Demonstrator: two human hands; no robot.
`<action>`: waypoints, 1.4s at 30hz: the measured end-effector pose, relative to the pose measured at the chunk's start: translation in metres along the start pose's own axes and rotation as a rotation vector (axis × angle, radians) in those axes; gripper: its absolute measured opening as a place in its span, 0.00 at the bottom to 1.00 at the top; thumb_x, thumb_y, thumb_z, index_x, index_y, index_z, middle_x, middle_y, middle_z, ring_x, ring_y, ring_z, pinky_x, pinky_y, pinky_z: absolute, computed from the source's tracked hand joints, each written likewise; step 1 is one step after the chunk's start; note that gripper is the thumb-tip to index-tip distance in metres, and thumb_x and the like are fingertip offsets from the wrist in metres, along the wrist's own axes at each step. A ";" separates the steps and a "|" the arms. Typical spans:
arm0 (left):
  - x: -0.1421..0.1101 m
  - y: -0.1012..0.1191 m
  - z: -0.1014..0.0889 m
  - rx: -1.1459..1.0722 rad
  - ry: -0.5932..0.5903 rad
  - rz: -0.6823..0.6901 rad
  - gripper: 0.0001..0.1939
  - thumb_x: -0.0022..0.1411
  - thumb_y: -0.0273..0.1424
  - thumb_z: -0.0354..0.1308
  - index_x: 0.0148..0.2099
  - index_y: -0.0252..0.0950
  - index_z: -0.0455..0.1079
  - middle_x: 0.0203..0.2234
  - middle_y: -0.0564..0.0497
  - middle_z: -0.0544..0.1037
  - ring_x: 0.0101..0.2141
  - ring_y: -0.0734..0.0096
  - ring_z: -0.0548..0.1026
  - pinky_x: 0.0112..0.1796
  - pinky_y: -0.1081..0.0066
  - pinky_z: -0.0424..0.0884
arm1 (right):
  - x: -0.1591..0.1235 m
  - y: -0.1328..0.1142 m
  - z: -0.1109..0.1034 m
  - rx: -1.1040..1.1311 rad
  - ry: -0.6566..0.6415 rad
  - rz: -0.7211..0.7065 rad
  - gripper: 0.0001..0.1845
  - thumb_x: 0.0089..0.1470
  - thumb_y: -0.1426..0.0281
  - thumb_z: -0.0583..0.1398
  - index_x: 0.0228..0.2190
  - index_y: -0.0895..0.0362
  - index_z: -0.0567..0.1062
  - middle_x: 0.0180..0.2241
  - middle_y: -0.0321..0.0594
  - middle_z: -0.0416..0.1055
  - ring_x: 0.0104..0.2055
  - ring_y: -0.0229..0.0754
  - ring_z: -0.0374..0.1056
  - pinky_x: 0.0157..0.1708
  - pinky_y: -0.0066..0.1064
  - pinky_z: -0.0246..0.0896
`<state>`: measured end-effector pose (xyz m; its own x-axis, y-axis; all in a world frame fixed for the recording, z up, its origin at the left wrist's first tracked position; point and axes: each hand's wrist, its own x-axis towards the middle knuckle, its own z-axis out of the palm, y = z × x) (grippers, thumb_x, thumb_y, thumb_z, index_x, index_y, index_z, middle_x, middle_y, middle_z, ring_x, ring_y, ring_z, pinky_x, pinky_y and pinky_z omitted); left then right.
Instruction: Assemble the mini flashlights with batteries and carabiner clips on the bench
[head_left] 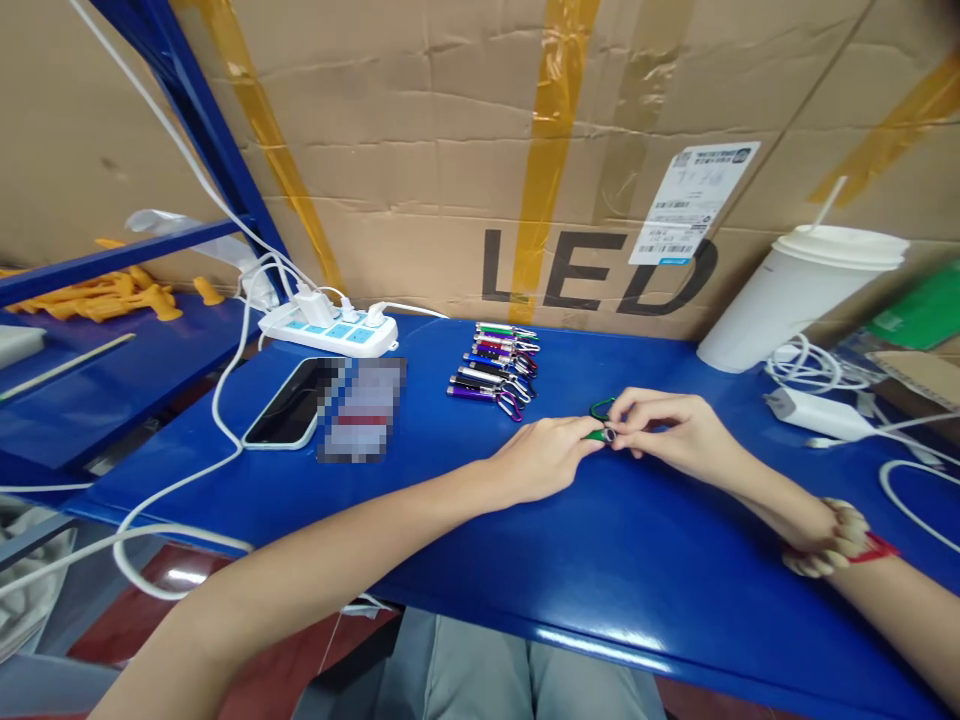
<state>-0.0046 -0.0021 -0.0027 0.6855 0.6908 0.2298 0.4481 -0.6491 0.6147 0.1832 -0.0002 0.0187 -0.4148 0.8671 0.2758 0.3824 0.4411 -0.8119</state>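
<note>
Your left hand (538, 460) grips the green penlight (598, 435) over the blue table (630, 570), right of the penlight row (480, 374), apparently steadying it for your right hand (671, 428), whose fingertips pinch its end.

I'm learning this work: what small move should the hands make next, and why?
Maybe have the right hand gently try turning the round end of the green tube, because the left hand steadies its body while the right is at that end. Whether it turns, the picture cannot show.
</note>
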 end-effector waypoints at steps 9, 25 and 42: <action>0.000 0.000 0.002 0.029 0.045 0.052 0.12 0.64 0.26 0.44 0.45 0.35 0.66 0.38 0.49 0.76 0.39 0.69 0.73 0.41 0.72 0.68 | -0.003 0.003 0.006 -0.078 0.043 -0.067 0.18 0.43 0.58 0.63 0.14 0.58 0.72 0.22 0.39 0.67 0.22 0.33 0.62 0.21 0.26 0.57; 0.001 -0.003 0.007 0.191 0.197 0.044 0.12 0.64 0.27 0.46 0.45 0.34 0.68 0.38 0.48 0.76 0.41 0.67 0.73 0.42 0.69 0.69 | -0.004 0.002 0.016 -0.089 0.140 -0.030 0.20 0.45 0.58 0.62 0.13 0.58 0.66 0.18 0.36 0.63 0.20 0.33 0.59 0.20 0.26 0.54; 0.002 0.001 0.005 0.318 0.151 -0.029 0.14 0.64 0.26 0.45 0.48 0.36 0.67 0.34 0.49 0.76 0.38 0.66 0.73 0.39 0.69 0.69 | -0.005 0.005 0.026 -0.005 0.106 0.229 0.22 0.39 0.54 0.63 0.15 0.58 0.65 0.13 0.32 0.62 0.15 0.31 0.55 0.16 0.24 0.50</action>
<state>0.0000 -0.0029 -0.0050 0.5876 0.7345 0.3396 0.6390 -0.6786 0.3620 0.1655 -0.0084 -0.0007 -0.2282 0.9639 0.1371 0.4606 0.2309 -0.8571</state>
